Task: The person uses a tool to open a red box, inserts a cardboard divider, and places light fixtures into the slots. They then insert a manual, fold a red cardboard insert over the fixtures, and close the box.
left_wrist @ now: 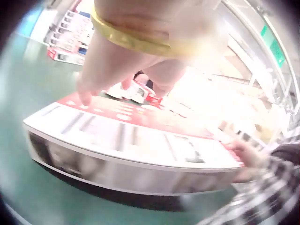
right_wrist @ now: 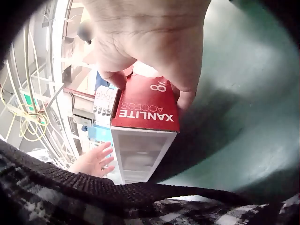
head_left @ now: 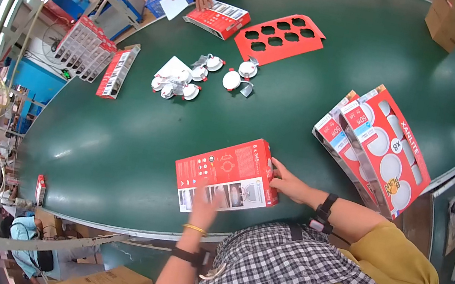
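Note:
A red and white cardboard box marked XANLITE on its end lies in front of me, its printed broad face up. My right hand grips the right end; in the right wrist view the thumb and fingers clasp opposite sides of that red end. Over the near left part of the box is my left hand, blurred in the head view. The right wrist view shows this left hand with fingers spread beside the box, holding nothing.
Two XANLITE boxes lean together at right. White round light fittings are clustered mid-table, beyond them a red cardboard insert with holes. Across the table a person's hand rests on another box. More boxes stand at left.

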The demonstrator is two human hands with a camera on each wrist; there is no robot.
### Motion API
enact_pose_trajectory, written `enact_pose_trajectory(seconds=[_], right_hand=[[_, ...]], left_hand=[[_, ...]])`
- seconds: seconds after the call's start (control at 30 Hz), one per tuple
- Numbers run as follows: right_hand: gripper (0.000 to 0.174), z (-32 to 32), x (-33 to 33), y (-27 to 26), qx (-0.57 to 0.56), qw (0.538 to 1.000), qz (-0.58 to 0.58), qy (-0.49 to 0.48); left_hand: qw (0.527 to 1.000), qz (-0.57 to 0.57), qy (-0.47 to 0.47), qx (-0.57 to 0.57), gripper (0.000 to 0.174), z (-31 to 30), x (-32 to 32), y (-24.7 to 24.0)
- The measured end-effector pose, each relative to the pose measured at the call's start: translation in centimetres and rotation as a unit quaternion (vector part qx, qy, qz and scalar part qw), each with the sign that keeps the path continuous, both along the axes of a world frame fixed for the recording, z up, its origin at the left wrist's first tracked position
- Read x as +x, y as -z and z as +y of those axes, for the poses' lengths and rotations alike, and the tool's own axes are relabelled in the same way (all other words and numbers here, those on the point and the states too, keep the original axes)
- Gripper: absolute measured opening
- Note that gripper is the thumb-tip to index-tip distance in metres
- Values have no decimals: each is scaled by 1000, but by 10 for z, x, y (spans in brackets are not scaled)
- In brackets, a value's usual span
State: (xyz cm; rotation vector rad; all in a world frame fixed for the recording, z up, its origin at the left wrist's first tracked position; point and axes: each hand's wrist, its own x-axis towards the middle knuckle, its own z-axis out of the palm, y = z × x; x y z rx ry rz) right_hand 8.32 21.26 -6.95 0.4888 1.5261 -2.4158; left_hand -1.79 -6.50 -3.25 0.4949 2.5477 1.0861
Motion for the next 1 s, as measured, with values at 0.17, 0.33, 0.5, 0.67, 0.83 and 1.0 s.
enact_pose_trajectory(seconds=[0.17,0.33,0.5,0.67,0.83,1.0], right_hand=[[84,-6,3,-5,44,999,-22,-14],[75,-23,1,-6,79,994,-72,-1],[65,-22,-6,-2,131,989,-73,9],[71,-19,-16,-22,219,976,-11,-19],[66,-14,-21,-36,263,961,-58,-63],[62,-6,-14,-31,272,958,-45,-82]], left_hand=[[978,-27,-198,-54,55,-120,-93,61],[989,-75,-77,-100,51,-132,-94,106],[988,-48,-143,29,44,-123,-81,109],[990,-29,-136,23,43,-116,-78,101],[991,-11,-132,3,43,-117,-77,101],[987,-12,-153,42,43,-117,-75,104]])
